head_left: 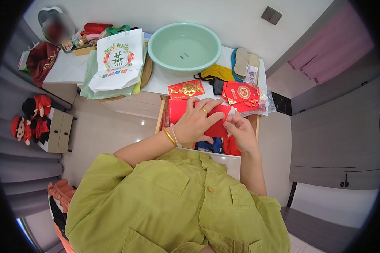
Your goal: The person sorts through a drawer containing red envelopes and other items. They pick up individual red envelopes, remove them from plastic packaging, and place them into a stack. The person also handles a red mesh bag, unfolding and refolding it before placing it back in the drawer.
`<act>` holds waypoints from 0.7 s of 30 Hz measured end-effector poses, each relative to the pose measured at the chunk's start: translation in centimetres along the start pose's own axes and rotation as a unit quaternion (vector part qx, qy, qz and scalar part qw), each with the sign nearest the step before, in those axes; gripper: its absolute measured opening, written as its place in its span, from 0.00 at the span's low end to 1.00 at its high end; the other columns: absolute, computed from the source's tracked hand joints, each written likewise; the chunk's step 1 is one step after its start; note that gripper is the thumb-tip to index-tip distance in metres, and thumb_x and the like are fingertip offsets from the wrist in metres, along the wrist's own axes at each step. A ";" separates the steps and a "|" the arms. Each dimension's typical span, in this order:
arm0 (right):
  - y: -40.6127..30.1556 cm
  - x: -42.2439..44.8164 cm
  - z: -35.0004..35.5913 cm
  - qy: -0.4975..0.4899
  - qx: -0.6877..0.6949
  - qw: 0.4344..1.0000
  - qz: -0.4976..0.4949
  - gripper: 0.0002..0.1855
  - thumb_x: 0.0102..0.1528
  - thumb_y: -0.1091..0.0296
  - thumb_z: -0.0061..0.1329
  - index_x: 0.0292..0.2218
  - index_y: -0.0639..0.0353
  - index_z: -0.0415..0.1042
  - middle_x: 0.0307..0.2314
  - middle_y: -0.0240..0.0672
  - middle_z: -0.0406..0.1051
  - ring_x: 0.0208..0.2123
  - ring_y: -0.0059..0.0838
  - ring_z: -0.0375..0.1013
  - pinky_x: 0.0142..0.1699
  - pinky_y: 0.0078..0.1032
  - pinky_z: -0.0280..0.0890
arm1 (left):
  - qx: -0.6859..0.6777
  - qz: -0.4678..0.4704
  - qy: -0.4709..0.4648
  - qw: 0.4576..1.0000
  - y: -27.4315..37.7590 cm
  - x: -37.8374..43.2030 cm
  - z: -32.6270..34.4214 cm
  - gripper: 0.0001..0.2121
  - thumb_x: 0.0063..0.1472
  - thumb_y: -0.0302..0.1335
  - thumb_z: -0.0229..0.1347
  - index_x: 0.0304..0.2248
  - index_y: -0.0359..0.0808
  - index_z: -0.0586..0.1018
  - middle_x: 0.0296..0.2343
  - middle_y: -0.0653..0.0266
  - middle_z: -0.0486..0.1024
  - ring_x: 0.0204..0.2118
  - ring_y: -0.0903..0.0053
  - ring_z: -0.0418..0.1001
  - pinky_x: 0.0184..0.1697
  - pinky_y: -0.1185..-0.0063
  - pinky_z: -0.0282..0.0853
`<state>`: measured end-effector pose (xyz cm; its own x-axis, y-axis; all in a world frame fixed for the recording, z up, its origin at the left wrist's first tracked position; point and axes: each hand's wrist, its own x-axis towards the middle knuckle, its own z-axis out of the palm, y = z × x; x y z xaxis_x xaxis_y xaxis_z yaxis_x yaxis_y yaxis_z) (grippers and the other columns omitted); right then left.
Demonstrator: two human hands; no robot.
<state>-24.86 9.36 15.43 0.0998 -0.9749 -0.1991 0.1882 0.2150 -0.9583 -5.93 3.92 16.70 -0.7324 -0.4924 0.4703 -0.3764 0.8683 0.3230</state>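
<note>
Over the open drawer [161,117], my left hand [199,121] is spread on a red paper envelope [178,110], its fingers curling across the top. My right hand [242,131] pinches the envelope's right end between thumb and fingers, where a whitish edge shows. Just beyond, on the tabletop, lies another red envelope with gold print [186,89]. To its right is a pile of red envelopes [241,94], partly on clear plastic packaging [269,102]. Blue cloth [210,146] and red cloth [231,145] lie in the drawer beneath my hands.
A pale green plastic basin [185,47] stands at the back of the white table. Left of it lie a printed white bag [117,63] and a dark red bag [42,63]. Yellow cloth [218,72] and shoe insoles [241,60] are at the right.
</note>
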 end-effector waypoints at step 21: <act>1.2 0.5 2.5 0.174 0.062 0.967 -0.174 0.18 0.53 0.75 0.42 0.47 0.65 0.59 0.43 0.39 0.62 0.43 0.25 0.63 0.48 0.20 0.57 | -0.107 -0.070 -0.054 0.990 -0.8 0.0 0.5 0.37 0.27 0.46 0.66 0.39 0.42 0.65 0.48 0.54 0.59 0.50 0.63 0.58 0.47 0.67 0.50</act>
<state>-22.10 9.33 14.66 -0.3215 -0.9454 0.0542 0.2697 -0.1463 -0.9518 -5.93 3.20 16.04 -0.7420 -0.5878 0.3223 -0.3583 0.7541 0.5505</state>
